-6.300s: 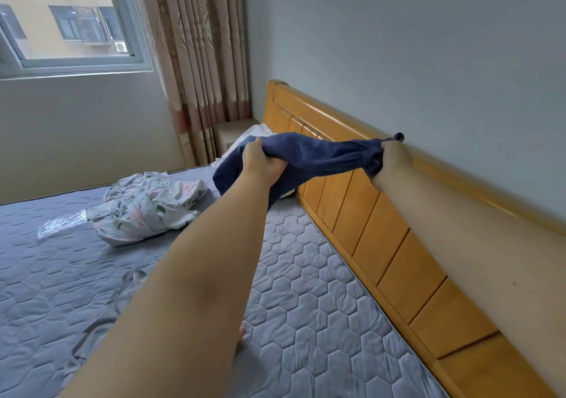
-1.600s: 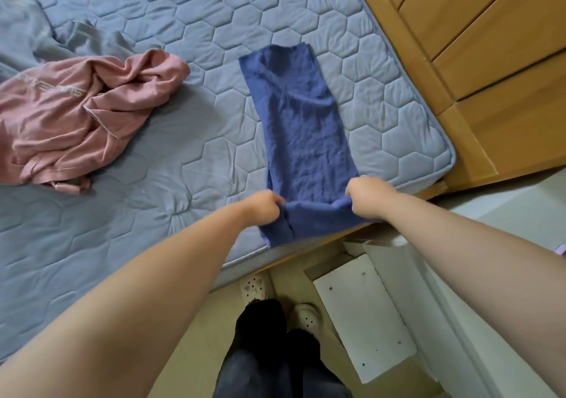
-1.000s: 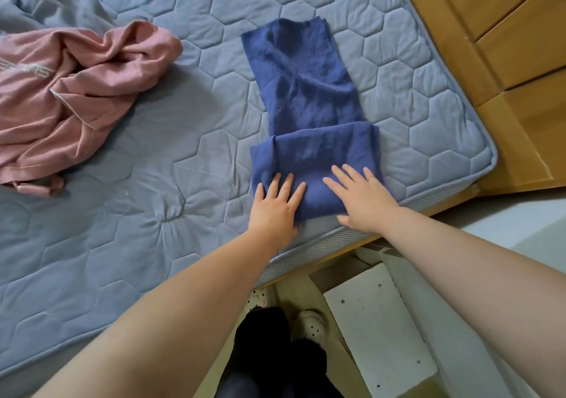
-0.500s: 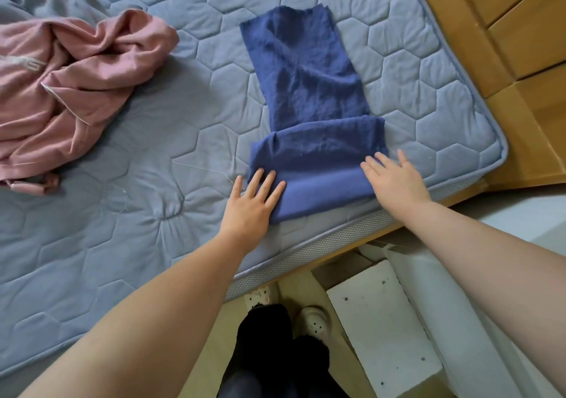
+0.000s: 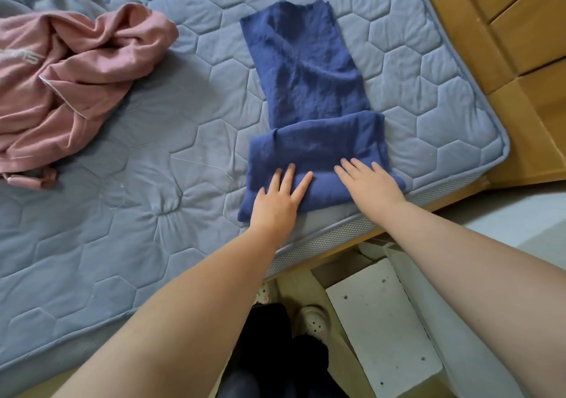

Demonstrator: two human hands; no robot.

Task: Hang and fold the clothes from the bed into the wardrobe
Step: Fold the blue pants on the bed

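The navy garment is lying on the mattress, beside its near edge by the wooden bed frame, with its near end folded over. The left hand and right hand are pressing flat, fingers straight, on that fold. It is looking light, limp and wrinkly; pinching the fold's two corners is probably the surest hold.

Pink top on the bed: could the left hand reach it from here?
Probably yes. The left hand lies flat on the blue garment, holding nothing, and only bare mattress separates it from the pink top.
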